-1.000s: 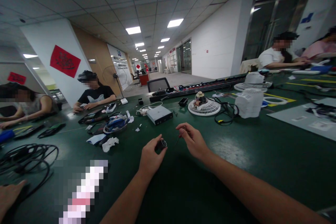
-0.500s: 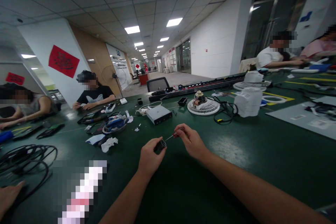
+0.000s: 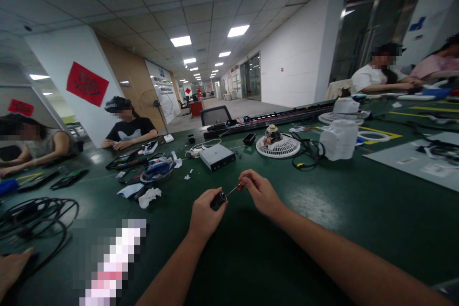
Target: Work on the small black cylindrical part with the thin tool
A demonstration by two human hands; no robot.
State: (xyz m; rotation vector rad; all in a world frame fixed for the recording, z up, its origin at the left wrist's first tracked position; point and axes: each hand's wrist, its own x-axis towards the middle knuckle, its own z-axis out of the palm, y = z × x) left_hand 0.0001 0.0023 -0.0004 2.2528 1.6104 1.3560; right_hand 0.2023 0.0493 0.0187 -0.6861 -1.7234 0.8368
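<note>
Above the green tabletop (image 3: 258, 248), my left hand (image 3: 206, 215) is closed round a small black cylindrical part (image 3: 219, 198), its open-looking round end facing right. A screwdriver with a red handle (image 3: 240, 185) is pinched between the fingers of my right hand (image 3: 258, 192). Its thin metal shaft points down and left, with the tip at the round end of the black part. Whether the tip sits inside or only touches the rim I cannot tell. Beyond my hands lies a silver box-shaped drive (image 3: 217, 156).
A white fan grille with a motor (image 3: 278, 144), a white plastic housing (image 3: 339, 139) and a small black tray (image 3: 249, 138) stand farther back. Black cables (image 3: 32, 215) coil at left, near another person's hand (image 3: 14, 267). Co-workers (image 3: 129, 126) sit around the table.
The screwdriver and my right fingers have shifted very slightly. My left hand keeps the black part in the same place.
</note>
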